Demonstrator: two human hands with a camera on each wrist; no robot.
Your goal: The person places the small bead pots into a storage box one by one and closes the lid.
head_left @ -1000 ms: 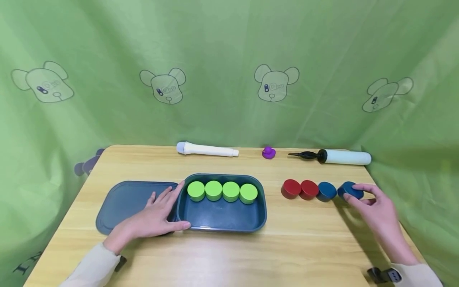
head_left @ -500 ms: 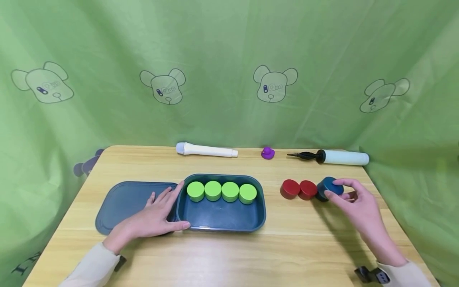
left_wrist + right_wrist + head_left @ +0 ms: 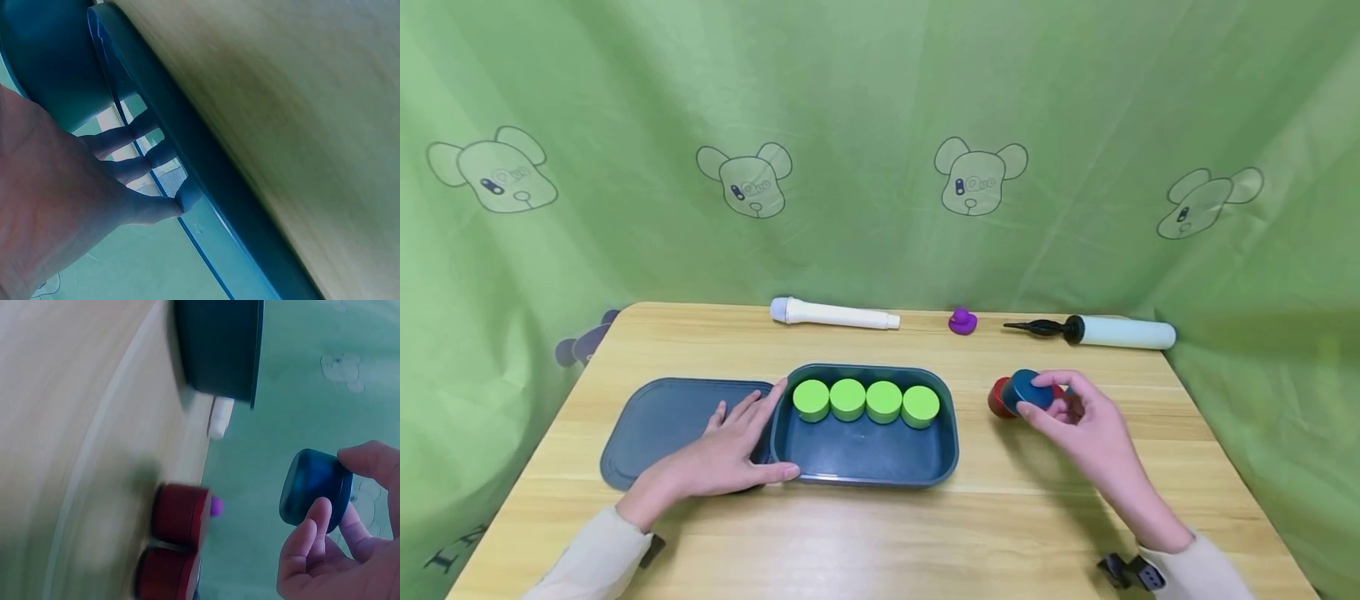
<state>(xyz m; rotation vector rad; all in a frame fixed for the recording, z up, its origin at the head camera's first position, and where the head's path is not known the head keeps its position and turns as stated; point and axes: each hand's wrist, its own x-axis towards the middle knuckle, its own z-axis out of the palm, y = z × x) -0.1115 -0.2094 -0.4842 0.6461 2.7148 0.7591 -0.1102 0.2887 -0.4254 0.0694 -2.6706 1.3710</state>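
Note:
My right hand (image 3: 1086,421) pinches a dark blue round cylinder (image 3: 1030,390) between thumb and fingers. In the right wrist view the blue cylinder (image 3: 306,487) is tilted and held clear of the table. Two red cylinders, one of them (image 3: 997,400) partly covered by the blue one in the head view, stand side by side behind it; the other blue cylinder is mostly hidden by the hand. My left hand (image 3: 718,454) lies spread at the left end of a dark blue box (image 3: 953,446), thumb and index finger at its rim. Several green cylinders (image 3: 883,402) stand in a row inside.
A dark blue lid (image 3: 658,425) lies flat left of the box, partly under the left hand. Along the table's back edge are a white toy microphone (image 3: 835,313), a purple rubber duck (image 3: 962,322) and a hand pump (image 3: 1120,331). A green curtain (image 3: 865,100) hangs behind.
My right hand has picked up the far-right blue cylinder and carried it left, past the other blue one, over the red ones. The left hand has stayed in place.

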